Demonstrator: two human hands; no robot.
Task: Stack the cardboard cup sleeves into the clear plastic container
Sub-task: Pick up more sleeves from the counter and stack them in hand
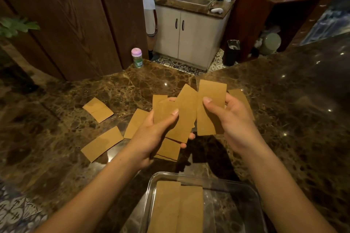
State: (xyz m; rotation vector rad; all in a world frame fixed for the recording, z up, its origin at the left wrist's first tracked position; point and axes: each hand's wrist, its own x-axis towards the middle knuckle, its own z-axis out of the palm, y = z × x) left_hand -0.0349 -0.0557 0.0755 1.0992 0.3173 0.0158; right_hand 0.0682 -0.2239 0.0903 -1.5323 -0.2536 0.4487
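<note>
My left hand (151, 134) is curled round a loose fan of cup sleeves (182, 117), perhaps three. My right hand (233, 121) pinches a single sleeve (209, 92) beside it, above the surface (284, 100). Two flat sleeves (176, 208) lie inside the clear container (227, 182) nearest me.

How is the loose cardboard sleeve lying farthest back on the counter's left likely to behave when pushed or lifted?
The loose sleeve would probably slide easily, lying flat on the glossy counter. It is likely light and fairly stiff: the upright sleeve in the right hand shows no droop.
</note>
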